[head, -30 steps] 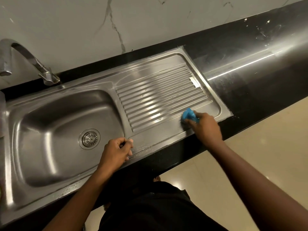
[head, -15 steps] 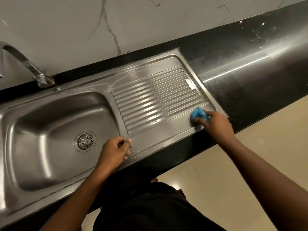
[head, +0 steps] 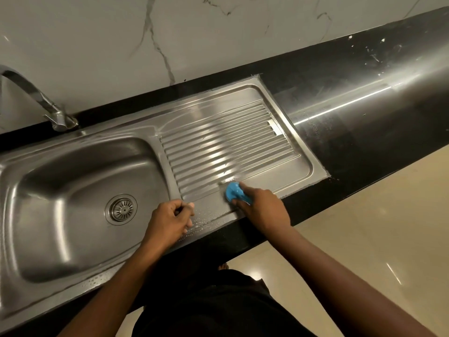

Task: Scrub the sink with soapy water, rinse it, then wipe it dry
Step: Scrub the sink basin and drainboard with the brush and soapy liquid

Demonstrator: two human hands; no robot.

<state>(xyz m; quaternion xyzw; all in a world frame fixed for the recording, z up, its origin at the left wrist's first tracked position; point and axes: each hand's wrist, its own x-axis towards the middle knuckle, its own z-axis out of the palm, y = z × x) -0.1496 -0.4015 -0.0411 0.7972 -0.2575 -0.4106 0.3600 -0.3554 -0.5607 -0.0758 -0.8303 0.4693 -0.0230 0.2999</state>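
On the drainboard (head: 230, 147), right hand (head: 262, 210) grips blue scrubber (head: 233, 190); left hand (head: 167, 222) rests fisted on sink rim (head: 212, 221).

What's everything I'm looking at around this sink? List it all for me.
Sink basin: one, steel, left.
Drain strainer: one, steel, basin floor.
Drainboard: one, ribbed steel, right of basin.
Tap: one, steel, back left.
Scrubber: one, blue, drainboard's near edge.
Droplets: many, clear, front rim.
Countertop: one, black, around sink.
Wall: one, white marble, behind.
Floor: one, beige, lower right.
Left hand: one, curled, on front rim.
Right hand: one, grips Scrubber.
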